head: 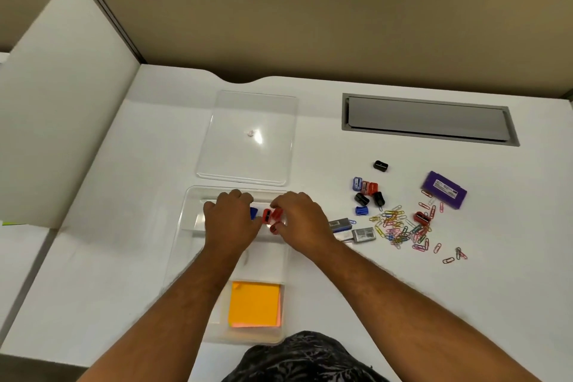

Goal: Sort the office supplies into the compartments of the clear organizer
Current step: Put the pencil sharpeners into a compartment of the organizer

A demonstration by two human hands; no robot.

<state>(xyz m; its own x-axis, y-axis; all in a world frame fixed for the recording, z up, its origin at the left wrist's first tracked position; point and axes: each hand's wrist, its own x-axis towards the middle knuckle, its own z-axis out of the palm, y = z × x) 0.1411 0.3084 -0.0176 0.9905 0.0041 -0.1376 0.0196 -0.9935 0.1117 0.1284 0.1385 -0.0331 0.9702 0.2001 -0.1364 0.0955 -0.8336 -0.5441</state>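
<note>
The clear organizer (183, 245) lies on the white desk in front of me. Both hands are over its far compartment. My left hand (231, 220) has curled fingers, and a blue sharpener (253, 213) shows at its thumb side, apparently pinched. My right hand (299, 220) pinches a red sharpener (277, 213). Two more red sharpeners (267, 216) sit between the hands. Orange sticky notes (254, 304) fill the near compartment. Loose sharpeners (366, 192), coloured paper clips (400, 226), staple boxes (364, 234) and a purple box (444, 190) lie to the right of the organizer.
The organizer's clear lid (248, 136) lies flat just beyond it. A grey cable hatch (428, 119) is set into the desk at the back right. A single black sharpener (380, 165) sits apart from the pile. A partition wall rises on the left.
</note>
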